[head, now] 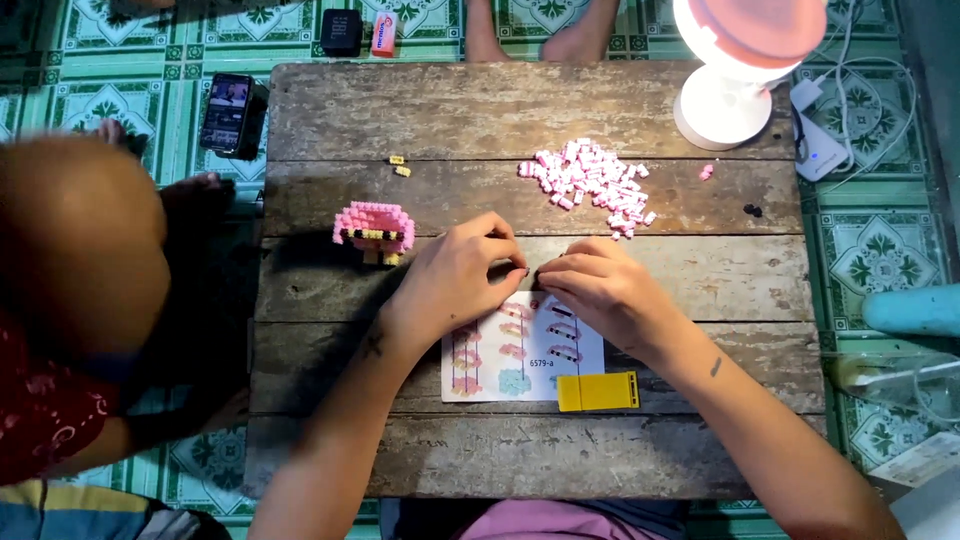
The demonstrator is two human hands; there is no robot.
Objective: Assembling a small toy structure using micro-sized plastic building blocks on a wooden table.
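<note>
Both forearms are bare, no sleeves reaching down to the wrists. The left hand [455, 275] shows no ring or watch, and there is a small dark tattoo mark on the left forearm just above the wrist. The right hand [600, 290] is bare too, with a short dark tattoo mark on its forearm. Pink clothing shows at the lap, dark fabric beside it.

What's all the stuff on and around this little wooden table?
Wooden table: one, grey-brown planks, centre.
Brick model: one, pink and yellow, left of hands.
Loose bricks: a pile, pink and white, upper right.
Instruction sheet: one, white, under the hands.
Yellow tool: one, on the sheet's corner.
Lamp: one, white and pink, top right corner.
Phone: one, black, floor at left.
Left hand, right hand: fingertips pinched together above the sheet.
</note>
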